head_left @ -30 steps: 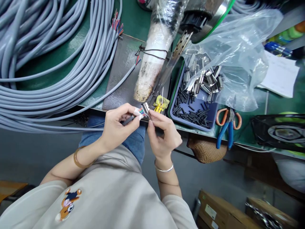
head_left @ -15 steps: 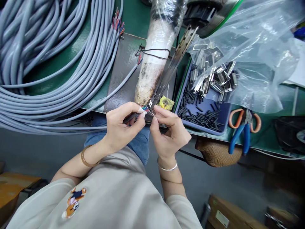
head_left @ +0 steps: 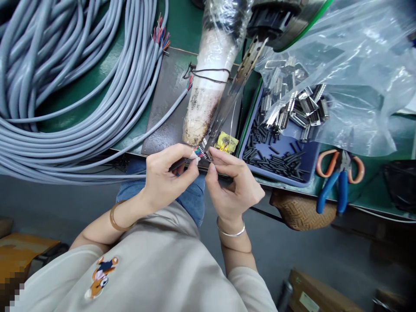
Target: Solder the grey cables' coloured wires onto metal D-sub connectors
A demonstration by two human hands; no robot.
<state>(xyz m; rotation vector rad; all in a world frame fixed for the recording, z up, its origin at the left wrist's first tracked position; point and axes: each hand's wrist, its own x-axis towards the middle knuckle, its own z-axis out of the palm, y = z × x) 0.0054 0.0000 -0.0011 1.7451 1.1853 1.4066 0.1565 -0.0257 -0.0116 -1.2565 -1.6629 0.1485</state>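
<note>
A thin grey cable end with fanned coloured wires [head_left: 195, 155] is pinched by the left hand [head_left: 165, 175] and steadied against a small metal connector [head_left: 206, 147] gripped by the right hand [head_left: 232, 184] under the plastic-wrapped white soldering tool [head_left: 209, 86].

The fingers of the left hand [head_left: 167, 177] and the right hand [head_left: 232, 186] are covering most of the small connector [head_left: 204, 152], so its shape is staying unclear. The top edge is cutting off the grey cable coil [head_left: 65, 86].
</note>
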